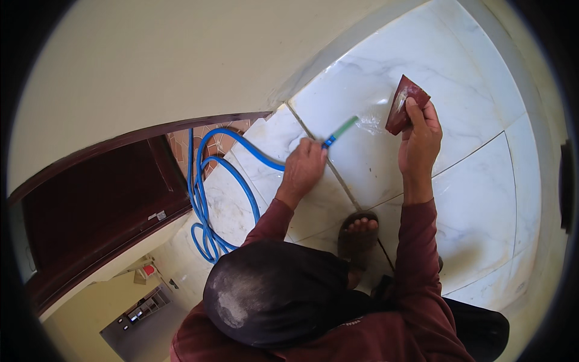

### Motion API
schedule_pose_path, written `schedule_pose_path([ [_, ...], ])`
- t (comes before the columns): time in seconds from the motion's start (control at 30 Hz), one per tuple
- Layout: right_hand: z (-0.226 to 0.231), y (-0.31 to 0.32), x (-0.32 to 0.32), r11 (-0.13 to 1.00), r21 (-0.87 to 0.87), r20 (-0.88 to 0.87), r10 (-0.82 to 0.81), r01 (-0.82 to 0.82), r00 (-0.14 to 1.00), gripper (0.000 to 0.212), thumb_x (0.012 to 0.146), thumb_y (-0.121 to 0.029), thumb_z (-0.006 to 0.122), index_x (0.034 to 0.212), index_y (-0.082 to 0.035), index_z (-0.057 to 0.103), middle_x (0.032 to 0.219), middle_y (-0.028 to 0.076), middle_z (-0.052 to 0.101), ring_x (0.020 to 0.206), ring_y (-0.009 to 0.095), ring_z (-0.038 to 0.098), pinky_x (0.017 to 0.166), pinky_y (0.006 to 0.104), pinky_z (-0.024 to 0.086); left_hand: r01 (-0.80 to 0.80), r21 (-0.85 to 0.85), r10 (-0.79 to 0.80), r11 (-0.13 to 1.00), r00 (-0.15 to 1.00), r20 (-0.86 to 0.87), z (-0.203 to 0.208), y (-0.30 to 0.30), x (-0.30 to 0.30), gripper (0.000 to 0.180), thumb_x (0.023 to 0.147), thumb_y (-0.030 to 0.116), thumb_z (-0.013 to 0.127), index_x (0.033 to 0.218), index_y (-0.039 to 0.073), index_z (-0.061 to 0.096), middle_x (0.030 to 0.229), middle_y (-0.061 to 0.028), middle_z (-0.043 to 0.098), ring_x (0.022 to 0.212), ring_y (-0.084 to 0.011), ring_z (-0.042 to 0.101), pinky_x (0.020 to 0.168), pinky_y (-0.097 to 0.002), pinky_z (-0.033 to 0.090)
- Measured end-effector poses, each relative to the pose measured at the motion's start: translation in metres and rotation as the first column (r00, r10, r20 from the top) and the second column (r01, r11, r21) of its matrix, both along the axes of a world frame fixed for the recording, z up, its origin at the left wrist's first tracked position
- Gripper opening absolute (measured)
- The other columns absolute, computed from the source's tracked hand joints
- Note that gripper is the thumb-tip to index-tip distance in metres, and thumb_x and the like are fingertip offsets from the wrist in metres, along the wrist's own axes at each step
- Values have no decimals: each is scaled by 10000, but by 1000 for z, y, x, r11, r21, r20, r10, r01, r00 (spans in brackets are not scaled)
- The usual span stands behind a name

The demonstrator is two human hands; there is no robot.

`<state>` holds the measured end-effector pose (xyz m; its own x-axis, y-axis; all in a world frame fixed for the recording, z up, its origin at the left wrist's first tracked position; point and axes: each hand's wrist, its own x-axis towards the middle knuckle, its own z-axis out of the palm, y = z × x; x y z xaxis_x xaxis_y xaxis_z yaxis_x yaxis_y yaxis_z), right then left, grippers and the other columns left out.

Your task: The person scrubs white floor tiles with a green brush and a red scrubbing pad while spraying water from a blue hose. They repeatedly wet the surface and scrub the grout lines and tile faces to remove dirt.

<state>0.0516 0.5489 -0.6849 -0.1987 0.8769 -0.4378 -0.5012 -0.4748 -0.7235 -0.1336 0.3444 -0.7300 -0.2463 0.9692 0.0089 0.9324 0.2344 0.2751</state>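
Observation:
My left hand (304, 168) is closed around a blue hose (265, 160), just above the floor tiles. Beyond my fingers the hose ends in a blue fitting and a short green tube (345, 131), angled up and to the right. My right hand (420, 137) pinches a stiff reddish-brown sheet (399, 108) that looks like folded sandpaper, with a whitish smear on it. Between the tube's tip and the sheet lies a wet, shiny patch (375, 119) on the white marbled tile.
Loops of the hose (205, 223) lie left of me, running through a doorway with a dark red door (96, 202) onto brown tiles (179, 145). Walls bound the tiled floor (464, 205) ahead and right. My sandalled foot (357, 234) stands near a tile joint.

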Motion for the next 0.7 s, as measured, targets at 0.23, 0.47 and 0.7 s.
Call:
schedule_pose_path([
  [0.23, -28, -50, -87, 992, -57, -40, 106, -108, 994, 206, 1047, -117, 690, 1224, -20, 732, 982, -3, 723, 865, 79, 642, 784, 265, 518, -224, 128, 245, 966, 953, -180, -15, 7, -13, 585, 994, 70, 709, 1560, 55, 562, 1010, -147, 592, 855, -317, 663, 709, -465, 579],
  [0.47, -52, -43, -191, 999, -35, 170, -12, 18, 985, 267, 1064, -201, 670, 1204, 24, 703, 1177, 83, 629, 1068, 184, 610, 940, 360, 501, -244, 282, 287, 928, 950, -122, -36, 0, -9, 453, 951, 64, 726, 1401, 55, 675, 1028, -149, 616, 902, -341, 648, 731, -429, 540],
  [0.7, -30, -103, -241, 985, -160, 26, -64, 68, 998, 232, 1049, -140, 718, 1186, 40, 665, 1144, 118, 640, 1017, 210, 637, 928, 342, 530, -459, 198, 414, 866, 880, 233, -52, -28, -16, 353, 927, 191, 775, 1226, 31, 679, 1187, -153, 665, 1082, -383, 660, 915, -481, 539],
])
